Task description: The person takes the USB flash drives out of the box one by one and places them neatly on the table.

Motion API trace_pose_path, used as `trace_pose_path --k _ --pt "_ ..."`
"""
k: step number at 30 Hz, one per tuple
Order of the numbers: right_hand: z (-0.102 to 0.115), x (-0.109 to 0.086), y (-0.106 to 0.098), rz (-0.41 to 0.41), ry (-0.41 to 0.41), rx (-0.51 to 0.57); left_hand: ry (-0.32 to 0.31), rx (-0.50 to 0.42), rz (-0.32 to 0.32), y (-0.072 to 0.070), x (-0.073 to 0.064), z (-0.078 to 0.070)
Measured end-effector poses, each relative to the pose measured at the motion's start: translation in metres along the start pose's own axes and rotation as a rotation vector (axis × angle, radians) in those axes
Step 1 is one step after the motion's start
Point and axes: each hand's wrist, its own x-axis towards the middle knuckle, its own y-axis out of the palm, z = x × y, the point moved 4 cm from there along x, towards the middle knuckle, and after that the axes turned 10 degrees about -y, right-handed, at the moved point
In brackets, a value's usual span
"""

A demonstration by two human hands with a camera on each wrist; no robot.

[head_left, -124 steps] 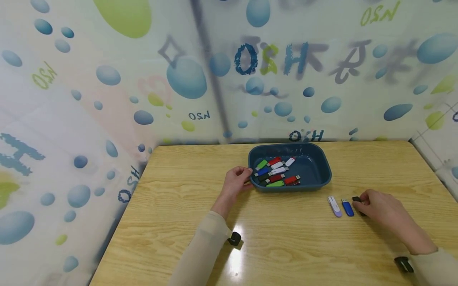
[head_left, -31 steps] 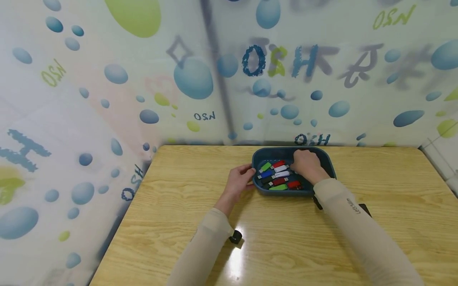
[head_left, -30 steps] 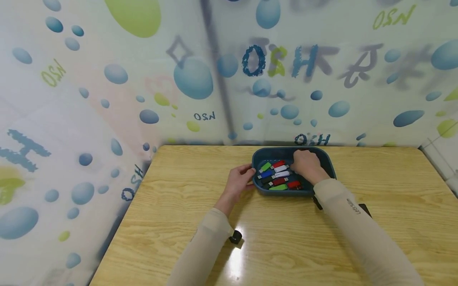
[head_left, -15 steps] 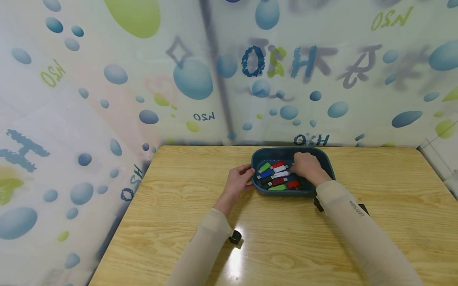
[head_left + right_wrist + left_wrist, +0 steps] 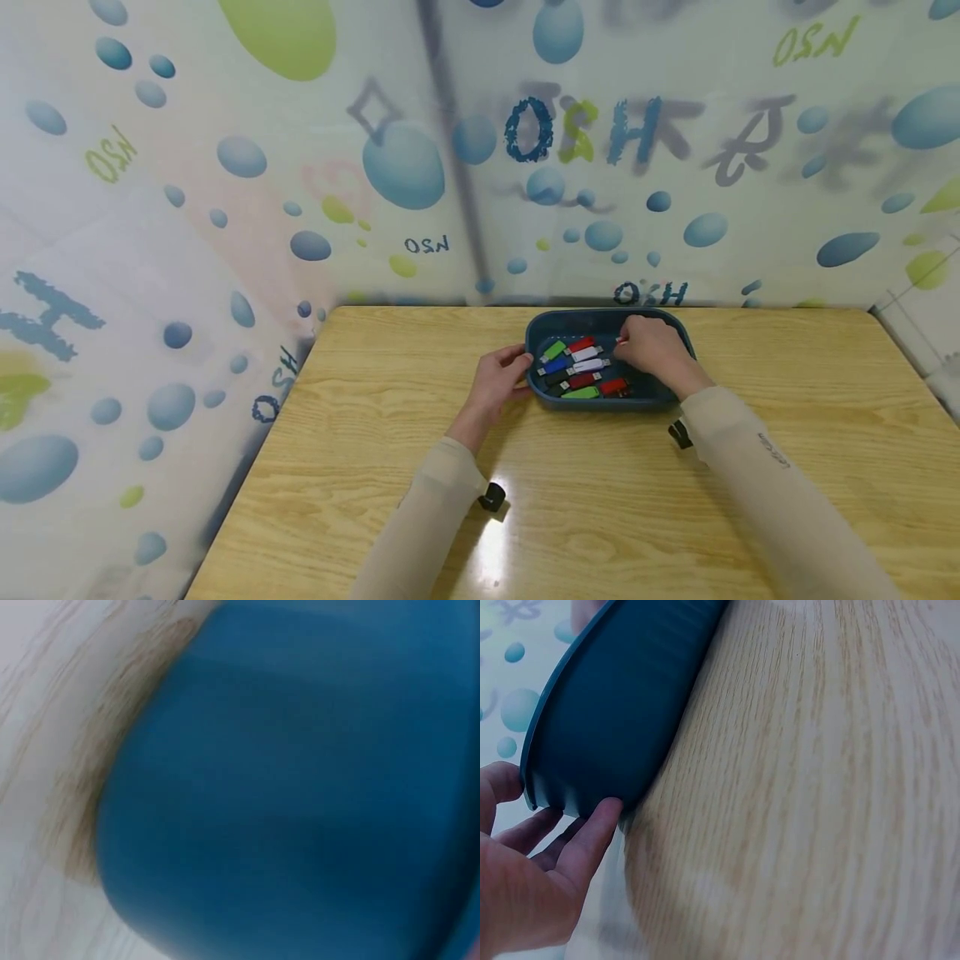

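Note:
My left hand (image 5: 497, 379) grips the left end of a dark blue plastic tray (image 5: 534, 392). In the left wrist view its thumb is at the tray's rim and the fingers lie against the outer wall. Over the right part of the tray, my right hand (image 5: 656, 354) pinches a small white USB flash drive (image 5: 620, 340) with a bit of red, mostly hidden by the fingers. Several more lie in the left half, among them a green flash drive (image 5: 553, 351), a blue flash drive (image 5: 556, 365) and a dark red flash drive (image 5: 582, 381).
The tray stands near the back edge of a wooden table (image 5: 375, 400), close to a wall with a printed bubble pattern (image 5: 405, 167). A black wrist camera (image 5: 680, 433) hangs below the right sleeve (image 5: 765, 475). The right forearm covers part of the table.
About four seconds ago my right hand held a black flash drive on the table beside a white-purple and a blue one. It has since moved into the tray, and lately shifted slightly right.

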Motion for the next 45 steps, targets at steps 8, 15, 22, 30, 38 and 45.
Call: trace_pose_path --k 8,15,22,30,38,45 --pt "-0.003 -0.016 -0.008 -0.08 -0.027 0.022 0.0 0.008 0.008 0.0 0.0 0.0" --pt "-0.006 -0.029 -0.014 -0.125 -0.044 0.06 0.007 -0.006 0.018 0.0 0.001 0.001" --pt "-0.006 -0.041 -0.021 -0.135 -0.035 0.061 -0.016 0.002 0.05 0.0 -0.007 -0.008" --pt "-0.01 -0.057 -0.028 -0.162 -0.064 0.059 0.002 0.009 0.05 0.004 -0.023 -0.021" --pt "-0.015 -0.073 -0.035 -0.204 -0.069 0.064 -0.013 0.008 0.029 0.0 0.002 0.0" --pt "-0.021 -0.085 -0.039 -0.223 -0.064 0.076 0.001 0.013 0.007 0.0 0.002 0.003"
